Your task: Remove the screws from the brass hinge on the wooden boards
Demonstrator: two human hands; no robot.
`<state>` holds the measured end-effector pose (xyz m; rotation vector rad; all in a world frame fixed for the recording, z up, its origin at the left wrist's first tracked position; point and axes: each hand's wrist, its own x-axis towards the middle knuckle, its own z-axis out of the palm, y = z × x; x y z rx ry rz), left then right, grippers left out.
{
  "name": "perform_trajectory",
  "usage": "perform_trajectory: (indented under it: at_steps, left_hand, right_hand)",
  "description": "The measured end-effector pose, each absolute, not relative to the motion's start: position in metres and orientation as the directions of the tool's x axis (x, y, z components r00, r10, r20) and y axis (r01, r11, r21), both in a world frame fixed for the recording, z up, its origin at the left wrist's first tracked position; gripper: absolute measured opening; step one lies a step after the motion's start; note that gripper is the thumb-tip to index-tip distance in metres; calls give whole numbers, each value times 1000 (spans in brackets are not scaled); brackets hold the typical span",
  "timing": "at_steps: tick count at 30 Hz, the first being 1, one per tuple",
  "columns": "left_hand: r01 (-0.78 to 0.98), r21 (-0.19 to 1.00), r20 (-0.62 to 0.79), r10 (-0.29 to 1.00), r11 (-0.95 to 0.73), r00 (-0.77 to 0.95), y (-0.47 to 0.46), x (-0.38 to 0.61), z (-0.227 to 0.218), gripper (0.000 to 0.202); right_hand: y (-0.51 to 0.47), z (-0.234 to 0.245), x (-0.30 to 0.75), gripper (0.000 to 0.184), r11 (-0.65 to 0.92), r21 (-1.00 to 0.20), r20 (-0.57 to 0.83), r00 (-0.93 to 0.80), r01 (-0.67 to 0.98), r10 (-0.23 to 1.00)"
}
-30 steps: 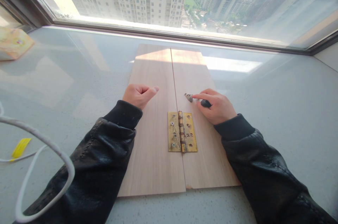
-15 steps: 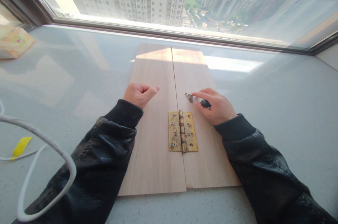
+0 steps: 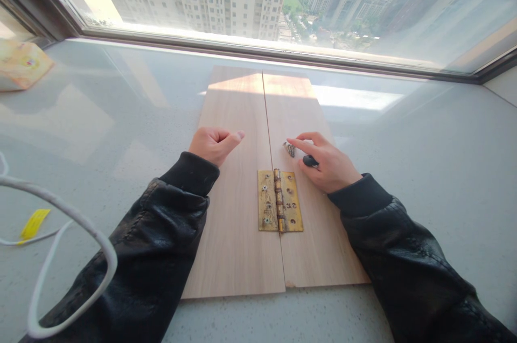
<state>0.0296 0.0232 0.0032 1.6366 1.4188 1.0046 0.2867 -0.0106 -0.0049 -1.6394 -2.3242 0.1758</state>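
Left hand (image 3: pixel 216 145) fisted over board (image 3: pixel 234 240), contents unseen; right hand (image 3: pixel 331 164) curled round black object (image 3: pixel 309 160), index finger (image 3: pixel 304 145) extended at screws (image 3: pixel 291 150).

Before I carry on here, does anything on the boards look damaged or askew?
Yes: the brass-coloured hinge is blotched with dark stains, so it looks worn. The right board seems chipped at its inner near corner, and its near edge sits slightly out of line with the left board.

Fingers (image 3: pixel 318 140) of the right hand (image 3: pixel 330 164) partly hid a black object (image 3: pixel 310 161). Screws (image 3: pixel 291 150) beside the index fingertip blurred together.
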Motion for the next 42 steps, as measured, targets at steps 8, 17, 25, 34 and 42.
perform_trajectory:
  at_steps: [8,17,25,34,42]
  left_hand:
    - [418,900,98,992,-123,80,23,30,2,50]
    - [401,908,96,991,-124,89,24,29,2,51]
    - [413,902,95,991,-124,89,23,30,3,51]
    - [427,896,95,992,-120,81,24,29,2,50]
    - [425,898,91,993,-115,77,23,30,3,50]
  right_hand:
    - [-7,1,281,56,320,-234,48,-317,918,947]
    - [-6,1,281,49,326,-246,69,-319,913,945]
    - [-7,-1,282,43,337,-271,114,-318,902,941]
    - [-8,-8,286,34,332,-304,214,-275,893,937]
    - [-8,-12,291,34,317,-309,260,-241,897,935]
